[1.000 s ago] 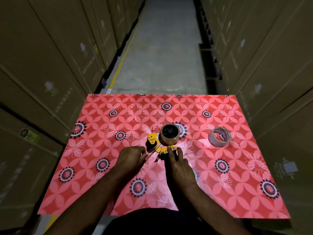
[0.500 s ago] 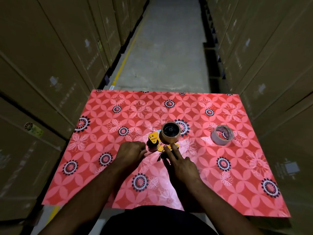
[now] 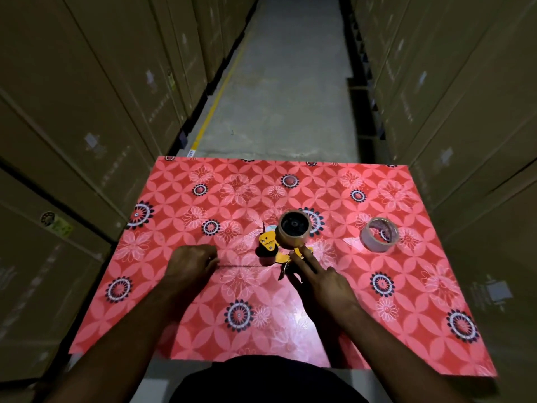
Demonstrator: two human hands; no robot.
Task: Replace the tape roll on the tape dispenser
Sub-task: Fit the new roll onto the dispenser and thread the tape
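Note:
An orange tape dispenser (image 3: 268,242) lies on its side in the middle of the red patterned table (image 3: 392,315), with a brown tape roll (image 3: 293,231) mounted on its hub. My right hand (image 3: 319,280) presses fingers down on the dispenser's near end. My left hand (image 3: 191,263) is closed on the end of a tape strip (image 3: 241,265) stretched taut from the dispenser to the left. A second, nearly used-up roll (image 3: 379,234) stands apart on the table to the right.
Tall stacks of cardboard boxes (image 3: 72,126) line both sides of a narrow aisle. A concrete floor (image 3: 284,97) with a yellow line runs beyond the table's far edge.
My left hand has pulled away to the left, drawing a strip of tape out of the dispenser. My right hand stays on the dispenser.

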